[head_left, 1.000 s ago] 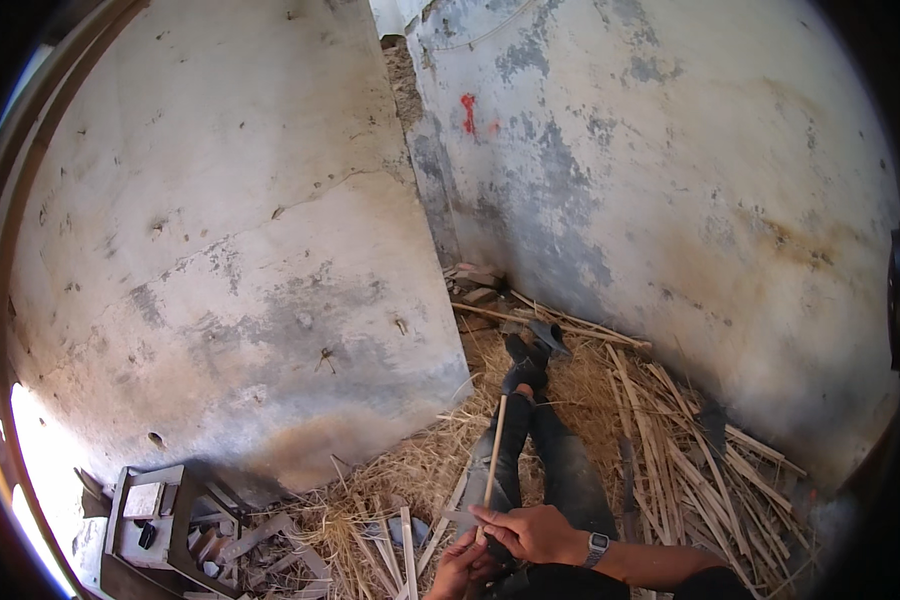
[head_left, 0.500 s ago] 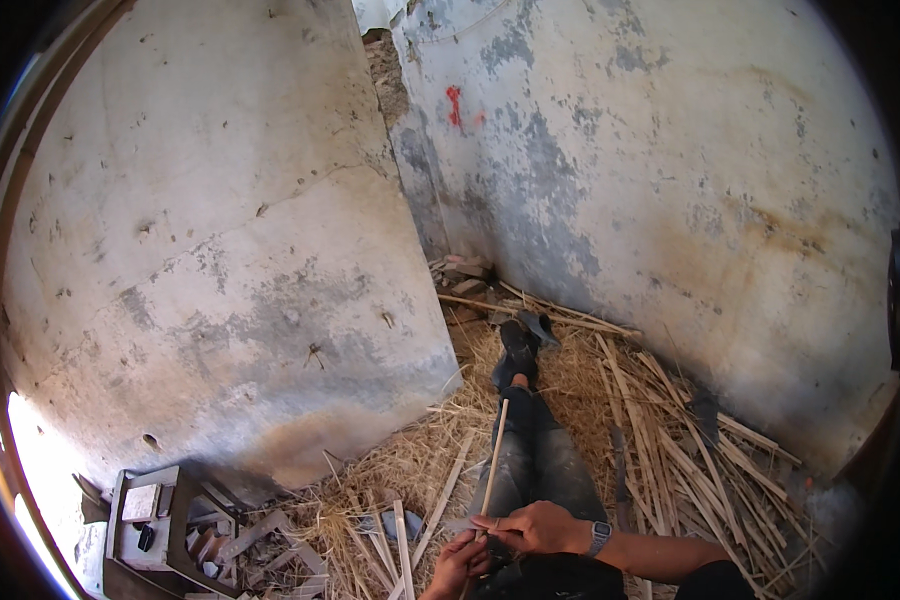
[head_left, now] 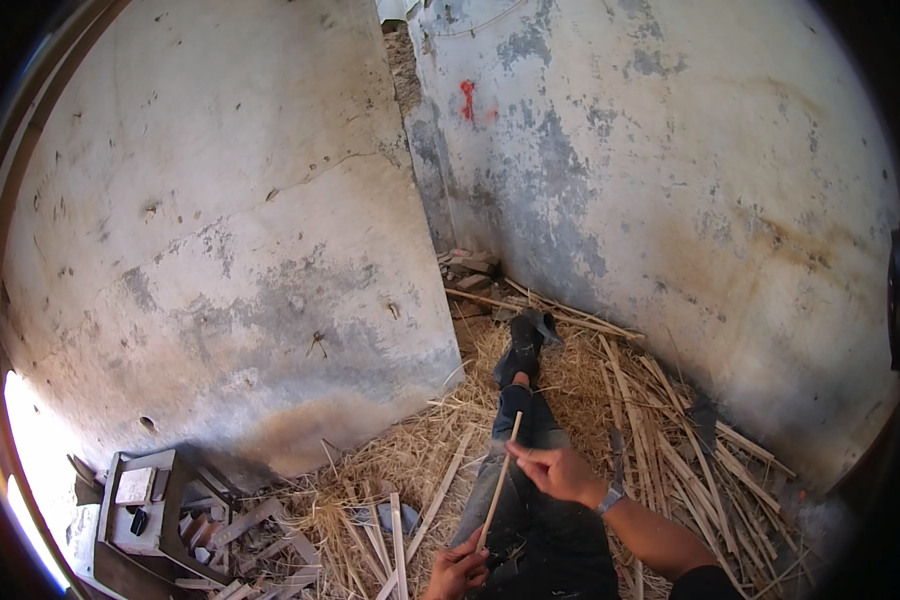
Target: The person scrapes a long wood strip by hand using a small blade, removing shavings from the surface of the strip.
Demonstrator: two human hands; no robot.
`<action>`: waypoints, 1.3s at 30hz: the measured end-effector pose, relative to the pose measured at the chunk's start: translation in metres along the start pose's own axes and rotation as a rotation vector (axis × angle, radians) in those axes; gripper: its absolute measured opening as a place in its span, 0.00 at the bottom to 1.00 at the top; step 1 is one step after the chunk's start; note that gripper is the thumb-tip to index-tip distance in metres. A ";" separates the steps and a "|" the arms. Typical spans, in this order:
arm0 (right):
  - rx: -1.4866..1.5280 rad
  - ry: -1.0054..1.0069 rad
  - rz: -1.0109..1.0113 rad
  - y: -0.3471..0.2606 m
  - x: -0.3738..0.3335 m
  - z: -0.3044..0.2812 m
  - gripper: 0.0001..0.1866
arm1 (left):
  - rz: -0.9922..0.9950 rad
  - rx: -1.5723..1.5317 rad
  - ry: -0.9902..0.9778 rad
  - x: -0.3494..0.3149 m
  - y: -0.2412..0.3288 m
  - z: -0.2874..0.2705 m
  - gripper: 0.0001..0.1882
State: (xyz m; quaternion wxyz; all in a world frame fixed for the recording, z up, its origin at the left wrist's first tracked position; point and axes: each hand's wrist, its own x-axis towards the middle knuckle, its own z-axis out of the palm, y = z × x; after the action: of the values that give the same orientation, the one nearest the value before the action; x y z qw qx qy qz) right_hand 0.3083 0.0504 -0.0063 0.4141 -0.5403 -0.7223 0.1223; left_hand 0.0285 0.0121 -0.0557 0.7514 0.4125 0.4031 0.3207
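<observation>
**Thin stick held between two hands over an outstretched leg**

In a bare corner, two stained plaster walls (head_left: 270,230) fill most of the view, well beyond the fingers, and meet at a rough gap with rubble (head_left: 467,265) at its foot. Below them the floor is covered in a bed of straw (head_left: 390,465) that spreads out to both sides of the hands. To the right of the fingers lies a loose heap of split cane strips (head_left: 670,430), fanned toward the right wall. Far to the left of the fingers sits a small grey wooden stool (head_left: 140,500) with scrap wood (head_left: 240,520) beside it.

The person's dark-trousered leg (head_left: 525,470) runs straight ahead under both hands, ending in a black shoe (head_left: 520,345) near the corner; it hides the straw beneath it.

The stick (head_left: 498,485), pale and thin, slants from the lower hand up and slightly to the right above the leg. The right hand (head_left: 560,470), with a watch (head_left: 608,497) on its wrist, pinches the stick near its top end between thumb and fingertips. The left hand (head_left: 455,572) is closed round the lower end at the bottom edge of the view, its fingers curled and partly cut off.
</observation>
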 end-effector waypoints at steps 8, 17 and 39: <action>-0.034 0.154 0.126 0.004 0.014 -0.033 0.19 | -0.126 -0.101 0.020 -0.013 0.012 0.019 0.03; -0.101 -0.141 0.031 -0.036 -0.024 0.010 0.18 | -0.137 -0.118 -0.097 0.001 0.017 0.014 0.25; 0.261 0.018 0.169 -0.012 -0.015 0.019 0.11 | -0.101 -0.126 -0.148 0.020 0.022 0.008 0.31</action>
State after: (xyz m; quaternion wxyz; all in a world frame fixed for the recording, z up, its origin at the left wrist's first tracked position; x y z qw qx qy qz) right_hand 0.2871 0.0378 -0.0174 0.4756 -0.5419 -0.6483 0.2448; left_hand 0.0414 0.0358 -0.0408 0.8187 0.3660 0.3460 0.2756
